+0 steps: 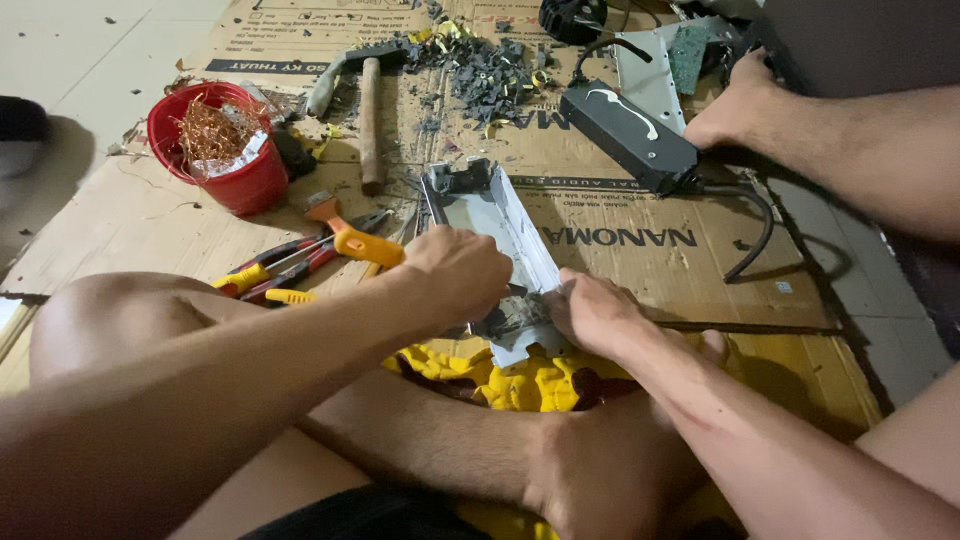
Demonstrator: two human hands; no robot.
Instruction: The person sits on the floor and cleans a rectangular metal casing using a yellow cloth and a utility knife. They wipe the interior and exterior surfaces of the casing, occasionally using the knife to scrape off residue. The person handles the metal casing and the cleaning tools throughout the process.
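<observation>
A long grey metal casing [500, 235] is held on the flattened cardboard [640, 250] on the floor, its near end between the two hands above a yellow cloth [520, 380]. The left hand [460, 275] is clenched over that end, fingers curled tight around what seems a tool or an inner part; which one cannot be told. The right hand [595, 312] is pressed against the casing's edge, fingers closed on it. The work is judged best done with the casing braced firmly and force kept away from the sharp sheet edges. Counted: one red bucket [235, 165] of copper wire, one hammer [370, 120], one black power brick [628, 135], several yellow-handled pliers [290, 265], one other person's hand [738, 105].
</observation>
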